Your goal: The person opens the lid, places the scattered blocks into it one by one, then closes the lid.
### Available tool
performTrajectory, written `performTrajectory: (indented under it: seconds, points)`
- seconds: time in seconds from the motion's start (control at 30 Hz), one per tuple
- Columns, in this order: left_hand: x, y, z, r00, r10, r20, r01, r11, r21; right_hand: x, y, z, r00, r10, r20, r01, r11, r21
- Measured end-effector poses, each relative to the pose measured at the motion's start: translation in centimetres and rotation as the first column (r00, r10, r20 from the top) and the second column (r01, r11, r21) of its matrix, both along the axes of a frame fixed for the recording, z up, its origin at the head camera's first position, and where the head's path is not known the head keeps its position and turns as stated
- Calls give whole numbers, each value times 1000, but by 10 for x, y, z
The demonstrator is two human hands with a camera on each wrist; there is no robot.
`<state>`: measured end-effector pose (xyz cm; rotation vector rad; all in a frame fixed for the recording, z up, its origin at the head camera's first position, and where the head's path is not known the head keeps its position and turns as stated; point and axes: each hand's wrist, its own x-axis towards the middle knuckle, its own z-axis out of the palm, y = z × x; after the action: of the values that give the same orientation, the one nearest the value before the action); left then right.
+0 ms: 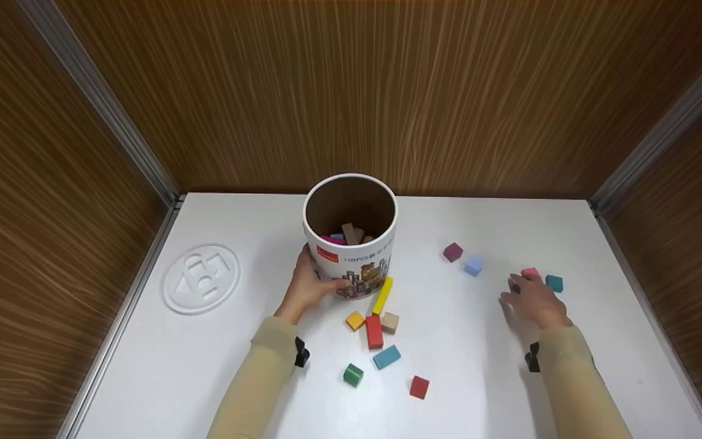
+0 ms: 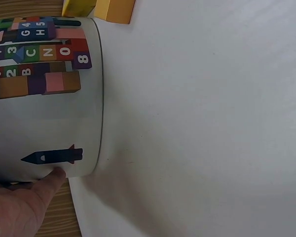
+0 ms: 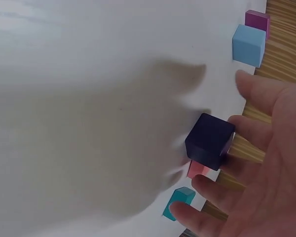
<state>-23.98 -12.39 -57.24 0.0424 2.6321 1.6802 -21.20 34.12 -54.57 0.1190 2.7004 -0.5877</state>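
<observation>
A white cylindrical bucket (image 1: 351, 268) printed with a toy-block picture stands upright, with several blocks (image 1: 351, 235) inside it. My left hand (image 1: 309, 283) grips its left side, thumb on the front; most of its other fingers are hidden behind the wall. Over on the right, my right hand (image 1: 537, 300) reaches down with fingers spread around a dark navy cube (image 3: 209, 140). Whether the fingertips touch that cube is unclear. A pink block (image 1: 529, 272) shows just beyond the fingers, partly covered. The teal block (image 1: 554, 283) lies right beside this hand.
A purple cube (image 1: 453, 252) and a light blue cube (image 1: 473, 266) lie between bucket and right hand. Loose blocks, among them a yellow stick (image 1: 382, 296) and a red block (image 1: 374, 331), lie before the bucket. A white shape-cutout disc (image 1: 202, 279) lies left. Wood-grain walls enclose the table.
</observation>
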Motion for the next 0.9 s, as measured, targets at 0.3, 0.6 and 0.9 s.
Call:
performTrajectory:
  seconds: [0.3,0.6,0.9]
  points:
    - [0,0,0,1000,-6,-10,6,1000,5,4,-4,-3,996,-30,-84,30,1000,-4]
    - [0,0,0,1000,2,0,-2,1000,9,6,-4,-9,981,-65,-183,56,997,-49]
    - [0,0,0,1000,0,2,0,1000,-1,4,-11,-2,976,-87,-199,67,993,-101]
